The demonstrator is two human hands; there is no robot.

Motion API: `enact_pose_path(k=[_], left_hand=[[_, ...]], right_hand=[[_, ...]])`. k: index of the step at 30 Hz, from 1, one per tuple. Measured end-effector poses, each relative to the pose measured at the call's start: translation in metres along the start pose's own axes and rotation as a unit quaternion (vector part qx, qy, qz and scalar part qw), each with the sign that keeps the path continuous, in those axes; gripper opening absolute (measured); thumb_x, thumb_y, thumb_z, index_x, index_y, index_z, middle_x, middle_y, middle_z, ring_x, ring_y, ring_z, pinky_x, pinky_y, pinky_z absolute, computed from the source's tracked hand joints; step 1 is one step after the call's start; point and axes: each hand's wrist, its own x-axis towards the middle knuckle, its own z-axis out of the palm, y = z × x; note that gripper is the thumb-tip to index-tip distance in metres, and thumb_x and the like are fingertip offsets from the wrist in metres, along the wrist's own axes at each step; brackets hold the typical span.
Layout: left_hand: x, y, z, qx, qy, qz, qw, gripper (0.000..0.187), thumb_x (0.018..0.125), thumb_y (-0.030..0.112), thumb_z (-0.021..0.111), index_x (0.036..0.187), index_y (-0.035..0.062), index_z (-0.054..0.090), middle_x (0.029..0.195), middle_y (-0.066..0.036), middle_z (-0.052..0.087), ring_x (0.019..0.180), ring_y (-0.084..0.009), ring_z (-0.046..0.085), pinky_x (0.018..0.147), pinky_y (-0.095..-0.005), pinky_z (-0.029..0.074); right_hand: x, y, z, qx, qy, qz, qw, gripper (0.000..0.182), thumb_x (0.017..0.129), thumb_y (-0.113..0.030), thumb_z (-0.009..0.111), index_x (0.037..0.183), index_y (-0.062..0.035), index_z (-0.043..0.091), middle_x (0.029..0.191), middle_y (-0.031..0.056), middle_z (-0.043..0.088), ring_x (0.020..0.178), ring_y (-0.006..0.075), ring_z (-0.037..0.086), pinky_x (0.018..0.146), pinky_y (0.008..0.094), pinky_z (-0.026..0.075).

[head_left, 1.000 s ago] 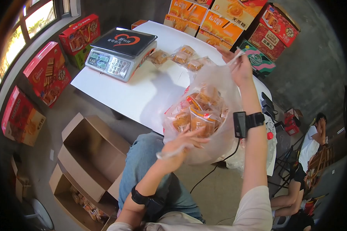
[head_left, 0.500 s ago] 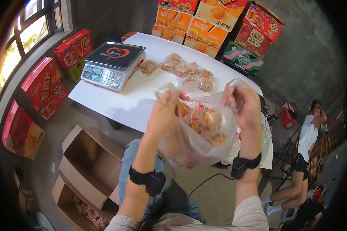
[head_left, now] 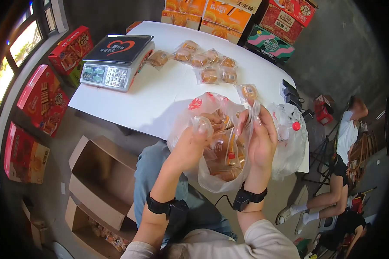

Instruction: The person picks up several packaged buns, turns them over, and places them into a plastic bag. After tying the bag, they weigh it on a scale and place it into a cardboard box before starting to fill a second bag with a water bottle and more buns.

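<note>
A translucent plastic bag [head_left: 220, 183] with red print hangs between my two hands at the table's near edge, filled with several individually wrapped pastries [head_left: 222, 149]. My left hand [head_left: 194, 140] is closed on the bag's left rim, its fingertips partly hidden behind the plastic. Gathered plastic at the right rim is pinched in my right hand [head_left: 259, 134]. Just beyond that hand lies one wrapped pastry [head_left: 249, 91] on the white table. More wrapped pastries [head_left: 209, 75] lie farther back, beside a digital scale [head_left: 116, 62].
Crumpled plastic bags [head_left: 289, 151] and a bottle with a red cap [head_left: 295, 126] are at the table's right end. Open cardboard boxes [head_left: 101, 172] stand on the floor at left. Gift boxes [head_left: 220, 17] are stacked behind the table [head_left: 129, 110]. Another person [head_left: 345, 138] sits at right.
My hands have come closer together, and the bag's mouth has turned toward me, showing more of the pastries inside. The view has shifted, uncovering the single pastry and bottle on the right.
</note>
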Motion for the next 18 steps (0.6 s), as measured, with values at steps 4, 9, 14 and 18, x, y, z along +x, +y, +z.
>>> enact_pose_path(k=[4, 9, 14, 18], left_hand=[[0.0000, -0.0019, 0.0014, -0.068, 0.019, 0.001, 0.997, 0.082, 0.082, 0.067, 0.008, 0.105, -0.0007, 0.048, 0.052, 0.005, 0.030, 0.046, -0.0042, 0.026, 0.045, -0.0170, 0.024], [0.0026, -0.0023, 0.0074, -0.052, 0.053, -0.036, 0.997, 0.086, 0.081, 0.068, 0.006, 0.098, -0.0027, 0.052, 0.051, 0.006, 0.028, 0.045, -0.0044, 0.023, 0.043, -0.0182, 0.020], [0.0025, -0.0034, 0.0069, -0.057, 0.040, -0.033, 0.997, 0.081, 0.084, 0.064, 0.009, 0.097, -0.0032, 0.053, 0.050, 0.005, 0.028, 0.045, -0.0045, 0.023, 0.043, -0.0183, 0.020], [0.0017, -0.0036, 0.0066, -0.058, 0.037, -0.029, 0.997, 0.078, 0.086, 0.061, 0.011, 0.098, -0.0032, 0.053, 0.051, 0.005, 0.029, 0.045, -0.0044, 0.024, 0.044, -0.0179, 0.021]], right_hand=[[-0.0045, 0.0034, -0.0024, -0.026, 0.005, -0.029, 0.999, 0.043, 0.090, -0.015, 0.040, 0.127, 0.0054, 0.035, 0.090, 0.0107, 0.055, 0.077, 0.0174, 0.053, 0.073, 0.0315, 0.044], [-0.0083, 0.0069, -0.0044, -0.052, 0.004, -0.052, 0.997, 0.047, 0.092, -0.015, 0.037, 0.133, 0.0031, 0.026, 0.107, 0.0161, 0.053, 0.096, 0.0238, 0.053, 0.090, 0.0395, 0.038], [-0.0086, 0.0051, -0.0062, -0.058, 0.005, -0.079, 0.995, 0.050, 0.092, -0.016, 0.036, 0.136, 0.0012, 0.020, 0.120, 0.0208, 0.045, 0.108, 0.0321, 0.048, 0.096, 0.0426, 0.034], [-0.0082, 0.0098, -0.0091, -0.043, 0.009, -0.114, 0.992, 0.054, 0.092, -0.021, 0.038, 0.137, -0.0011, 0.015, 0.133, 0.0227, 0.032, 0.121, 0.0374, 0.035, 0.101, 0.0473, 0.025]])
